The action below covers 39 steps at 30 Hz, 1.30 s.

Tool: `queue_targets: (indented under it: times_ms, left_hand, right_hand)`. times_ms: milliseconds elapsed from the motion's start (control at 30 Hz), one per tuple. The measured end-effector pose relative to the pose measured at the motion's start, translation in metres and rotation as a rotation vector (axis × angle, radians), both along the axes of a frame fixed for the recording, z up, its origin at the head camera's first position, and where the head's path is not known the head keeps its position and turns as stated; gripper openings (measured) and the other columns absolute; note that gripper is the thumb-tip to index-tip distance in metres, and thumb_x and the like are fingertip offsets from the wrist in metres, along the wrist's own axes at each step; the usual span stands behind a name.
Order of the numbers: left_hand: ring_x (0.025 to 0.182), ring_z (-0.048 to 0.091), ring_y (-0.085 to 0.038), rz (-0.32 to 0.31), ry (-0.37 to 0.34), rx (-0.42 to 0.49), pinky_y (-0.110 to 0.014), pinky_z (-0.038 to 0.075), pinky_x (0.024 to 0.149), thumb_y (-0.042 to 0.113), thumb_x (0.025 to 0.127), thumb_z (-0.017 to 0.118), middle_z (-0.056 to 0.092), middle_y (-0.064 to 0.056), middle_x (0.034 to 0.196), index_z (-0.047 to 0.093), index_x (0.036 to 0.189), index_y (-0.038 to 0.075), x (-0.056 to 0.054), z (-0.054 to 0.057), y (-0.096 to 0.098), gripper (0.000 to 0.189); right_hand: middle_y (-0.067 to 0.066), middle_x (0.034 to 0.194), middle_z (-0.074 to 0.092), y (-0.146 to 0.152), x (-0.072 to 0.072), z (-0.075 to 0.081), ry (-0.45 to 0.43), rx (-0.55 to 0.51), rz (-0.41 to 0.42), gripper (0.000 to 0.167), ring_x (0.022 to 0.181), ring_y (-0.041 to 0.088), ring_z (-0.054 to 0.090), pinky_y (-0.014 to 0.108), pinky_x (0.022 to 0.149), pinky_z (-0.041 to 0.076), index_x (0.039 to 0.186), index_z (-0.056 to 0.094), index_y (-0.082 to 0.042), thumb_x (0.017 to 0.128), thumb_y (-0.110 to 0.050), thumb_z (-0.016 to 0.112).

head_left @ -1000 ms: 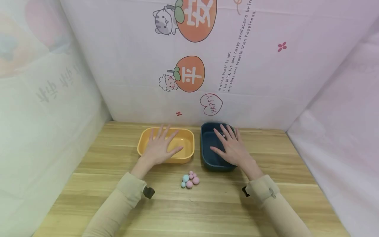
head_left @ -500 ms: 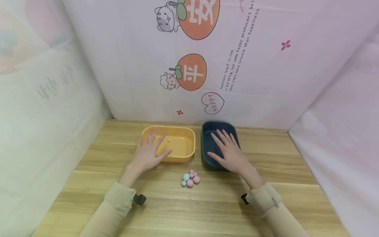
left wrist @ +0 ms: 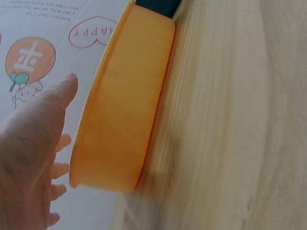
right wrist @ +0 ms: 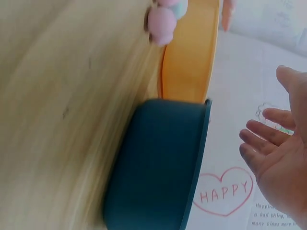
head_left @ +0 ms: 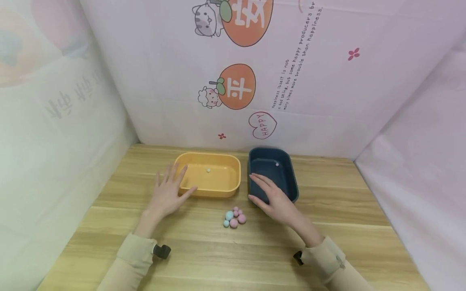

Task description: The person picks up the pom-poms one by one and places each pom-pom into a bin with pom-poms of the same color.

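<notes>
My left hand (head_left: 166, 198) hovers by the left end of a yellow tray (head_left: 220, 178), fingers spread and holding nothing. A tiny pale ball (head_left: 208, 170) lies inside that tray. Over the near left part of a dark blue tray (head_left: 265, 167) is my right hand (head_left: 279, 205), its fingers extended and closer together, with nothing held. Another tiny pale ball (head_left: 277, 164) sits in the blue tray. Several pink balls (head_left: 242, 218) and light blue balls (head_left: 229, 216) are clustered on the table between the hands. Both wrist views show the hands above the tray rims, apart from them.
The trays stand side by side on a wooden table (head_left: 233, 262), close to a printed white cloth (head_left: 164, 101) at the back. More pale cloth (head_left: 54, 161) borders the left side, and pinkish cloth (head_left: 422, 149) the right.
My left hand has drawn back leftward and nearer from over the yellow tray, uncovering its pale ball. My right hand has moved nearer and slightly left, its fingers coming together; the blue tray's ball now shows plainly.
</notes>
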<state>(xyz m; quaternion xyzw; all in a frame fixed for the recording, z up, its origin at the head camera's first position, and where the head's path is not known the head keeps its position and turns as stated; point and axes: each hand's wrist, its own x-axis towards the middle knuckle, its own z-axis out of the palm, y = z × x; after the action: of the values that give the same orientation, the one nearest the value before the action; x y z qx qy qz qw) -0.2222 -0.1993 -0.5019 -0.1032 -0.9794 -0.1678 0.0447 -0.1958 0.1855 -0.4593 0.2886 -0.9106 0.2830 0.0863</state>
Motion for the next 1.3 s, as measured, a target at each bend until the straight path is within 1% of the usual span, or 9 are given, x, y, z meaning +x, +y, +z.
queue_targets:
  times_ms: [167,400,633,767,833,933,1000,1200,1300]
  left_hand:
    - [0.172,0.009,-0.049,0.017,-0.006,0.002,-0.074,0.002,0.137,0.076,0.107,0.043,0.009,-0.025,0.184,0.014,0.177,0.01,0.002,-0.002,-0.007,0.1]
    - [0.173,0.009,-0.045,0.036,-0.016,0.016,-0.072,0.003,0.138,0.077,0.107,0.043,0.008,-0.025,0.184,0.009,0.175,0.001,0.001,-0.009,-0.014,0.107]
    - [0.173,0.008,-0.044,0.051,-0.028,0.065,-0.074,0.003,0.137,0.077,0.107,0.043,0.009,-0.025,0.184,0.005,0.175,0.001,-0.002,-0.014,-0.02,0.109]
    - [0.173,0.009,-0.044,0.057,-0.029,0.078,-0.074,0.004,0.137,0.077,0.107,0.042,0.009,-0.024,0.184,0.006,0.175,0.0,-0.004,-0.015,-0.018,0.109]
    - [0.173,0.01,-0.044,0.055,-0.025,0.086,-0.074,0.004,0.137,0.077,0.107,0.042,0.009,-0.024,0.184,0.006,0.175,0.0,-0.006,-0.015,-0.017,0.109]
    - [0.173,0.01,-0.044,0.05,-0.021,0.094,-0.074,0.004,0.137,0.077,0.107,0.043,0.009,-0.024,0.184,0.005,0.175,0.0,-0.009,-0.015,-0.017,0.11]
    - [0.173,0.009,-0.044,0.047,-0.021,0.099,-0.074,0.004,0.137,0.077,0.107,0.043,0.008,-0.024,0.184,0.004,0.175,0.0,-0.01,-0.015,-0.017,0.11]
    - [0.173,0.008,-0.044,0.042,-0.021,0.106,-0.074,0.005,0.137,0.077,0.107,0.044,0.008,-0.024,0.184,0.003,0.175,0.001,-0.012,-0.016,-0.016,0.111]
    - [0.173,0.008,-0.045,0.042,-0.028,0.112,-0.074,0.005,0.137,0.076,0.107,0.044,0.006,-0.024,0.184,0.002,0.175,0.0,-0.011,-0.017,-0.017,0.11]
  right_hand:
    - [0.02,0.161,0.057,-0.006,0.007,-0.003,-0.032,-0.029,0.039,0.062,0.148,0.044,0.058,0.063,0.115,0.055,0.161,0.053,-0.007,0.105,-0.024,0.076]
    - [0.02,0.155,0.062,-0.014,0.014,-0.009,-0.079,-0.045,0.103,0.061,0.143,0.041,0.063,0.06,0.115,0.056,0.158,0.055,-0.004,0.103,-0.019,0.078]
    - [0.022,0.148,0.068,-0.028,0.015,-0.019,-0.188,-0.043,0.124,0.05,0.139,0.039,0.066,0.058,0.114,0.057,0.148,0.062,0.002,0.103,-0.015,0.077]
    - [0.023,0.144,0.071,-0.03,0.01,-0.035,-0.181,-0.076,0.154,0.047,0.135,0.042,0.068,0.06,0.111,0.058,0.142,0.065,0.005,0.104,-0.021,0.077]
    - [0.019,0.141,0.073,-0.027,0.001,-0.055,-0.146,-0.109,0.184,0.047,0.132,0.034,0.07,0.051,0.11,0.061,0.142,0.067,0.003,0.106,-0.027,0.075]
    - [0.011,0.131,0.075,-0.024,-0.014,-0.084,-0.107,-0.149,0.238,0.046,0.117,0.019,0.072,0.032,0.099,0.063,0.14,0.068,-0.002,0.106,-0.033,0.075]
    - [0.005,0.123,0.075,-0.023,-0.023,-0.099,-0.118,-0.166,0.259,0.044,0.106,0.01,0.069,0.023,0.091,0.061,0.139,0.069,-0.006,0.106,-0.034,0.076]
    - [-0.01,0.11,0.07,-0.028,-0.032,-0.112,-0.25,-0.16,0.233,0.04,0.096,0.003,0.064,0.019,0.084,0.058,0.136,0.071,-0.017,0.101,-0.029,0.083]
    - [-0.007,0.108,0.069,-0.031,-0.03,-0.107,-0.279,-0.139,0.253,0.042,0.097,0.005,0.063,0.02,0.085,0.058,0.136,0.071,-0.014,0.1,-0.028,0.084]
